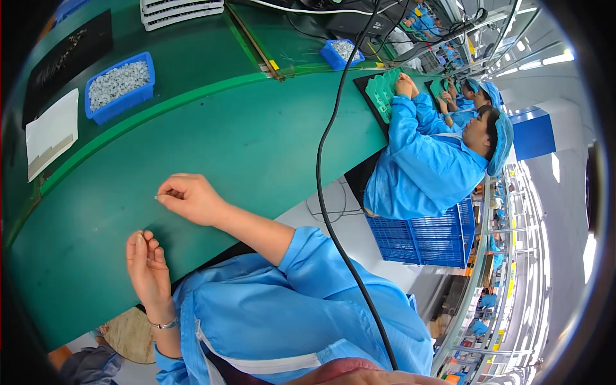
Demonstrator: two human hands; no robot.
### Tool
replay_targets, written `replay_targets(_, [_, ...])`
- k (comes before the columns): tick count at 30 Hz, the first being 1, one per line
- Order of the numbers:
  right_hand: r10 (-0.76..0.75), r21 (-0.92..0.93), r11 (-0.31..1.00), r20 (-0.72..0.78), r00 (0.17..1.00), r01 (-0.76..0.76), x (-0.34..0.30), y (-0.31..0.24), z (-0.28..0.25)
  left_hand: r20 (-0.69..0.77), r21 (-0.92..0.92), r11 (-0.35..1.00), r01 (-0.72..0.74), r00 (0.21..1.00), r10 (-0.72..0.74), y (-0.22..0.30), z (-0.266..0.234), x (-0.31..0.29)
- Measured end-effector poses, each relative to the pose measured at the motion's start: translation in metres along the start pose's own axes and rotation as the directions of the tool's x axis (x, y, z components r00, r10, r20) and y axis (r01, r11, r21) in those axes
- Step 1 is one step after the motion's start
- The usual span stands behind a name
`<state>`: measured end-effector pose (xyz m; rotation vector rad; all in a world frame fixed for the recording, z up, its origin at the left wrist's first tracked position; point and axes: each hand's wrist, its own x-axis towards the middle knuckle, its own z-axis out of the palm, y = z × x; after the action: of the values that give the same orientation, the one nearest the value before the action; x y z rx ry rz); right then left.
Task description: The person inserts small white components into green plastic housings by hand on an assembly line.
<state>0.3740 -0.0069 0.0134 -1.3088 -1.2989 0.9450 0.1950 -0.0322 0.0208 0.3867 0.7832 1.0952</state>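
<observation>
My right hand (192, 199) is over the green work surface (250, 141), thumb and index finger pinched on a tiny pale piece (158, 197). The piece is too small to name. Closer to me and to the left, my left hand (149, 266) is turned palm up. Its fingers are curled in toward the thumb, and anything inside them is hidden. A blue bin (151, 77) full of small whitish parts (119, 83) stands beyond my hands, across a raised green strip.
Beside the bin lie a white sheet (54, 131) and a black mat (67, 61). A second blue bin (326, 56) is farther right. A black cable (321, 167) hangs across the view. At right a co-worker (423, 160) handles a green tray (385, 93); a blue crate (417, 234) stands below.
</observation>
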Motion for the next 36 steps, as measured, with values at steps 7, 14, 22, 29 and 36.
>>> replay_targets(7, [0.01,-0.065,0.998,-0.036,0.999,-0.013,-0.03,0.013,0.043,0.159,-0.109,0.994,0.028,0.987,-0.01,0.014,-0.028,-0.033])
replay_targets(14, [0.071,0.018,0.997,-0.005,0.997,-0.071,-0.066,-0.046,0.07,0.116,-0.108,0.99,0.09,0.99,-0.077,0.068,-0.043,-0.102])
replay_targets(22, [0.079,0.027,0.996,0.03,0.996,-0.08,-0.065,-0.051,0.081,0.239,0.019,0.984,0.174,0.955,-0.174,0.087,-0.05,-0.133])
replay_targets(29, [0.042,0.08,0.996,-0.026,0.999,-0.04,-0.057,-0.068,0.085,0.268,0.335,0.94,-0.067,0.963,-0.027,0.15,-0.046,-0.163])
replay_targets(36, [0.135,0.12,0.984,-0.038,0.99,-0.129,-0.092,-0.08,0.076,0.098,0.99,0.013,-0.14,0.752,0.652,0.293,-0.135,-0.115])
